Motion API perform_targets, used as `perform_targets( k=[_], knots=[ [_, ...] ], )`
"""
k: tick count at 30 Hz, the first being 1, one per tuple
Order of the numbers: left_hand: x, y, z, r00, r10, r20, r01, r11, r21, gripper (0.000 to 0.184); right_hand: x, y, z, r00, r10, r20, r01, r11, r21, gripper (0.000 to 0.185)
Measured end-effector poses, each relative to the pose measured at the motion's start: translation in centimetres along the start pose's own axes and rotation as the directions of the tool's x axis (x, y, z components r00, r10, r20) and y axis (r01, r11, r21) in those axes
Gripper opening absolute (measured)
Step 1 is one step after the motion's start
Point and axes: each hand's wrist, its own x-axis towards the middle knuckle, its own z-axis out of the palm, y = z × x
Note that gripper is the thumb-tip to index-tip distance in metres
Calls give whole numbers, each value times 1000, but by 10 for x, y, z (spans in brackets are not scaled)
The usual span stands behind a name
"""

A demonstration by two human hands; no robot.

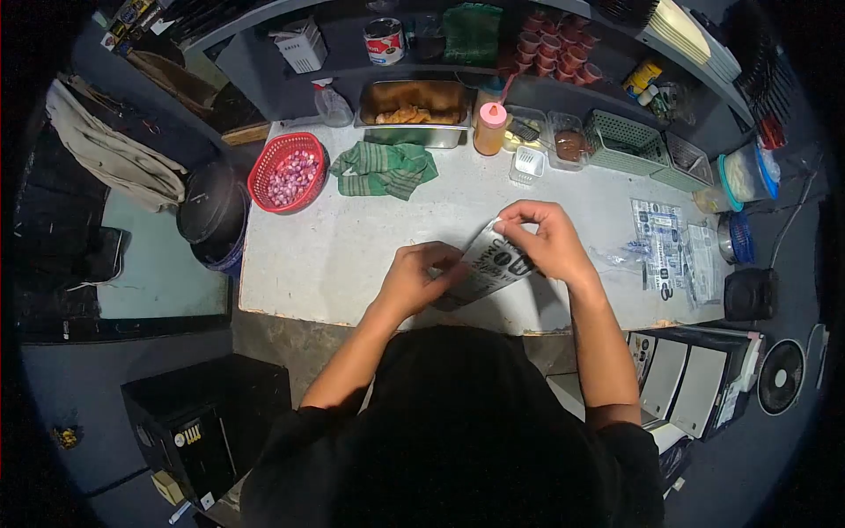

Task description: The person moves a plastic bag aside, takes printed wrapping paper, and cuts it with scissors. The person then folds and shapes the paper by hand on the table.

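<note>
- At twelve o'clock on the printed paper [498,262] — pinched by the right hand [547,242].
- At nine o'clock — gripped in the left hand [417,278].
- Over the white table [334,251], held aslant.

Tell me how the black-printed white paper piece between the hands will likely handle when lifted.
The paper piece is probably light, since the right hand pinches it at its upper edge. It would likely bend or crease easily, as it looks thin. It may hold some shape: its upper edge looks fairly straight.
</note>
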Motion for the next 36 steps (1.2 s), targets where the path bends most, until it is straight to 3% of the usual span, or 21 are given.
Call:
perform_targets(
  k=[3,11,14,16,17,19,26,28,36],
  knots=[
    [-3,-7,-4,999,-36,20,36,999,6,22,0,3,-12,993,-33,-117,42,996,74,15],
    [-2,0,-7,994,-79,72,82,996,-45,21,-6,1,-28,993,-25,-119,38,994,105,13],
    [-2,1,-8,997,-28,72,34,996,-83,22,-9,-5,-33,992,-18,-125,32,993,113,13],
    [-1,13,-8,990,-124,69,138,957,-254,22,-11,-8,-36,992,-61,-109,72,993,96,13],
    [0,8,-8,990,-125,68,138,957,-254,22,-12,-10,-37,992,-62,-108,72,993,96,13],
    [2,-10,-8,994,89,70,-85,994,-62,21,-13,-14,-39,991,-88,-101,94,995,46,12],
    [1,-18,-11,993,56,108,-53,998,-31,21,-19,-20,-51,987,-101,-126,112,990,83,11],
    [1,-22,-14,985,153,83,-154,988,14,15,-20,-20,-55,984,-71,-162,89,990,110,11],
    [4,-13,-33,990,140,33,-140,990,-4,15,-26,-5,-68,961,-89,-263,118,988,96,11]
  ],
)
